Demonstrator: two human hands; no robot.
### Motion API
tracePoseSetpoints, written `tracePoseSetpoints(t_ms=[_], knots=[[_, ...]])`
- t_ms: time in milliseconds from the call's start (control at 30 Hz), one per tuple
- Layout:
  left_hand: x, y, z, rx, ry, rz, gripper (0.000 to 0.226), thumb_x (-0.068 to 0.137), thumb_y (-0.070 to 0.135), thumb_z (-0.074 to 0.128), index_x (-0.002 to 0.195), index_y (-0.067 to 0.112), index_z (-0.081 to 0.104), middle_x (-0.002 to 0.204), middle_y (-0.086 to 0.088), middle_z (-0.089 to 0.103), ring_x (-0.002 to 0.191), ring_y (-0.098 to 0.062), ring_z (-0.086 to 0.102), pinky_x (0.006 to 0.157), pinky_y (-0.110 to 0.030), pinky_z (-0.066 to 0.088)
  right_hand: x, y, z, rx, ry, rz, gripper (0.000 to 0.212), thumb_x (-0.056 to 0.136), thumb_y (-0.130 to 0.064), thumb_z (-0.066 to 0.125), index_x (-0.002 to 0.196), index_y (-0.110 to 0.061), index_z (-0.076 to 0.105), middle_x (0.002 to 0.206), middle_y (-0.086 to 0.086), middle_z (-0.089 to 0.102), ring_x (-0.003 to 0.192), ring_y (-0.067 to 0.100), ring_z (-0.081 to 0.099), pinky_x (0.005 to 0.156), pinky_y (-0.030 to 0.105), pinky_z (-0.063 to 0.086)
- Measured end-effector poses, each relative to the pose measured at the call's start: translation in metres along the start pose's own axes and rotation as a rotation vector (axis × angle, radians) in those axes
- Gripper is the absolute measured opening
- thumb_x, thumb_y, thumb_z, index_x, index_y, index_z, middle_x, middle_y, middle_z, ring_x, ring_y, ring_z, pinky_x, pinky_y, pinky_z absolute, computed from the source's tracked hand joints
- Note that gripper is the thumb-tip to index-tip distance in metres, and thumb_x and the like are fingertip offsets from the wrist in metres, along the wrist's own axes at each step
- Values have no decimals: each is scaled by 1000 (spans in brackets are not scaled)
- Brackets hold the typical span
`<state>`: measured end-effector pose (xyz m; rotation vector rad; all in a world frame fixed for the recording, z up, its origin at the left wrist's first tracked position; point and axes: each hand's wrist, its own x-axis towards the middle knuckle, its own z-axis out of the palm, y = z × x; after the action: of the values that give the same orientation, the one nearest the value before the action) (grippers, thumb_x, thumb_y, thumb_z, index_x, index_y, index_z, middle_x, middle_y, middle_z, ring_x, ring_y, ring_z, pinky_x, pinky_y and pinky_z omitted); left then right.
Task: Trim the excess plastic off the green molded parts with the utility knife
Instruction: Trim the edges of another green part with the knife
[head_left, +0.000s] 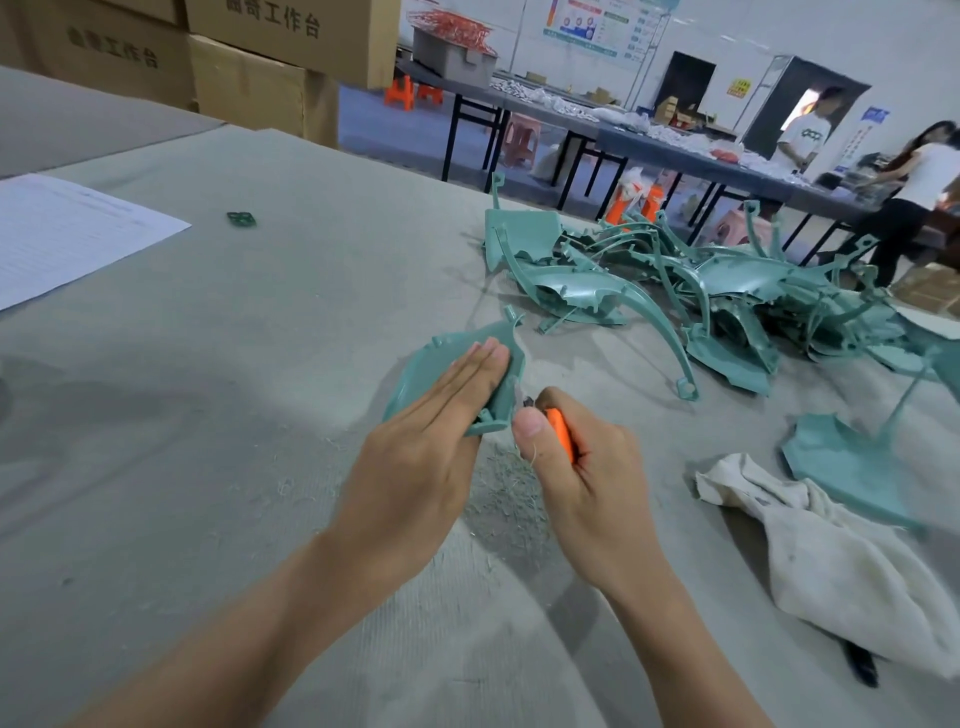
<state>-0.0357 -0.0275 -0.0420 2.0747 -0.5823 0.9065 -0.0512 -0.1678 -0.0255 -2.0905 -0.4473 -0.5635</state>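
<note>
My left hand (415, 462) holds a green molded part (441, 364) just above the table. Its fingers lie flat across the top, and the thumb is hidden underneath. My right hand (576, 478) grips the orange utility knife (561, 431), with the thumb up beside the blade. The dark blade tip sits against the part's lower right edge. A pile of green molded parts (701, 280) lies to the back right. One more green part (852, 467) lies flat at the right.
Fine green shavings (504, 483) are scattered under my hands on the grey cloth-covered table (234, 364). A crumpled white rag (831, 561) lies at the right, a printed sheet (67, 234) at the far left. Cardboard boxes (249, 67) stand behind. People stand at distant tables.
</note>
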Motion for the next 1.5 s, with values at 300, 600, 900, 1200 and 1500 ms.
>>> tracePoseSetpoints(t_ms=[300, 600, 900, 1200, 1500], knots=[[1, 1, -1, -90, 38, -117, 60, 81, -6, 51, 138, 11, 43, 128, 8, 49, 118, -10, 46, 97, -14, 33, 0, -4, 4, 5, -29, -33, 52, 92, -72, 39, 63, -29, 33, 52, -10, 33, 45, 6, 31, 48, 16, 24], [0, 0, -2, -45, 21, -105, 58, 77, -11, 52, 133, 2, 52, 123, -11, 64, 110, -16, 50, 91, -15, 35, 1, -1, 7, 1, -22, -24, 51, 91, -73, 39, 63, -32, 32, 52, -4, 31, 44, 7, 30, 47, 15, 24], [2, 0, -1, 0, 51, -104, 57, 74, -15, 53, 129, -1, 56, 96, -21, 72, 104, -29, 38, 84, -17, 32, 3, -1, 12, -45, 4, -4, 55, 89, -77, 34, 62, -30, 33, 52, -7, 33, 44, 9, 32, 46, 18, 24], [-5, 3, 5, -39, -9, -9, 50, 84, 5, 44, 134, 0, 49, 133, 5, 44, 130, -9, 36, 107, -5, 19, 15, 11, 3, 7, 97, 90, 55, 94, -59, 39, 63, -13, 41, 59, 11, 39, 50, 16, 33, 48, 31, 28], [-1, 0, 4, -41, 49, -84, 49, 87, 2, 53, 136, 5, 49, 130, 11, 44, 125, 6, 33, 102, -6, 25, 2, -1, 4, 98, 58, -29, 77, 92, -74, 36, 63, -3, 45, 53, 8, 37, 47, 18, 33, 47, 19, 26]])
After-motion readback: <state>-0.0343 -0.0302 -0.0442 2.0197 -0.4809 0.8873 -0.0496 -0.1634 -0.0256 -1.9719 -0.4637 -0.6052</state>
